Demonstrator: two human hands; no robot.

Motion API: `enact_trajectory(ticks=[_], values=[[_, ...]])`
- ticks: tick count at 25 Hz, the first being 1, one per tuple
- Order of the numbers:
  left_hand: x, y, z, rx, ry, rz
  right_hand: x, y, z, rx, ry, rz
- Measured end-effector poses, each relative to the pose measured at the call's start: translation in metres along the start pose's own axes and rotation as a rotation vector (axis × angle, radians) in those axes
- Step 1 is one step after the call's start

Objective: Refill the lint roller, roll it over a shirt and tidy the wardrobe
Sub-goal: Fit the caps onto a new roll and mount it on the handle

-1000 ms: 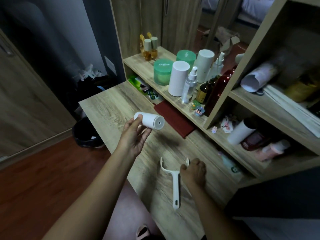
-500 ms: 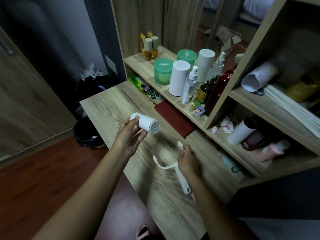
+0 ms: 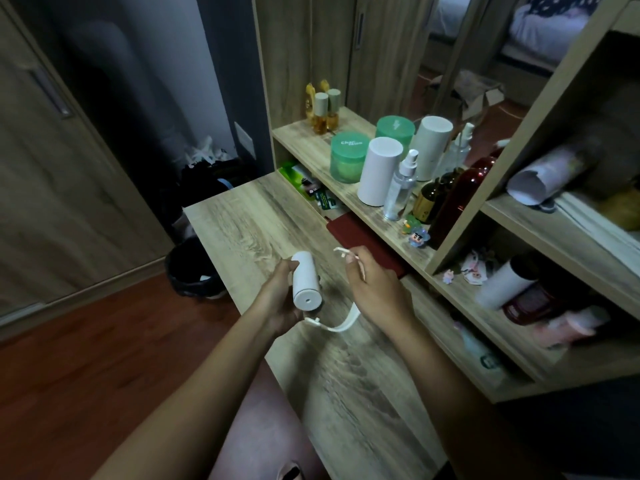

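Holding the refill roll (image 3: 305,285) in my closed left hand (image 3: 280,299) above the tabletop (image 3: 249,223), holed end toward me, I curl my right hand (image 3: 375,289) around the roller frame (image 3: 341,323) so its prongs can seat it.

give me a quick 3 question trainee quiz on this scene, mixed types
1. True or false: the refill roll is already on the handle.
2. Which hand holds the roll? A) left hand B) right hand
3. Fill in: the two green jars stand on the ____.

Key: 1 false, roll and handle are held apart, one in each hand. 2 A. 3 shelf.
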State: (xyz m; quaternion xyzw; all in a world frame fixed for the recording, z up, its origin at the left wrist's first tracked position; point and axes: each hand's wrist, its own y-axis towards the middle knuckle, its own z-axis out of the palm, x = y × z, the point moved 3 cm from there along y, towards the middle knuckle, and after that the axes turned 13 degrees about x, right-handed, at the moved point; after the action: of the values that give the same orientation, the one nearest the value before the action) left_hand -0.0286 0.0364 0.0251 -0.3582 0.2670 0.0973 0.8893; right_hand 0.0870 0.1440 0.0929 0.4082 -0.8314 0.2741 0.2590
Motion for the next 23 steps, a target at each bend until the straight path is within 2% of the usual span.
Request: enact_trajectory(ticks=[4,10,17,23], values=[[-0.001,-0.001,0.012,0.028,-0.051,0.068,0.002,0.004,0.006,-0.013,0.080,0.028],[-0.001,-0.011,0.026,0.092,-0.060,0.098,0.002,0.008,0.010,-0.089,0.055,0.062],[-0.005,-0.017,0.035,0.088,0.152,0.220,0.005,0.007,0.012,-0.175,-0.025,0.059],[-0.005,-0.018,0.039,0.054,0.370,0.264,0.009,0.007,0.012,-0.174,-0.051,0.068]])
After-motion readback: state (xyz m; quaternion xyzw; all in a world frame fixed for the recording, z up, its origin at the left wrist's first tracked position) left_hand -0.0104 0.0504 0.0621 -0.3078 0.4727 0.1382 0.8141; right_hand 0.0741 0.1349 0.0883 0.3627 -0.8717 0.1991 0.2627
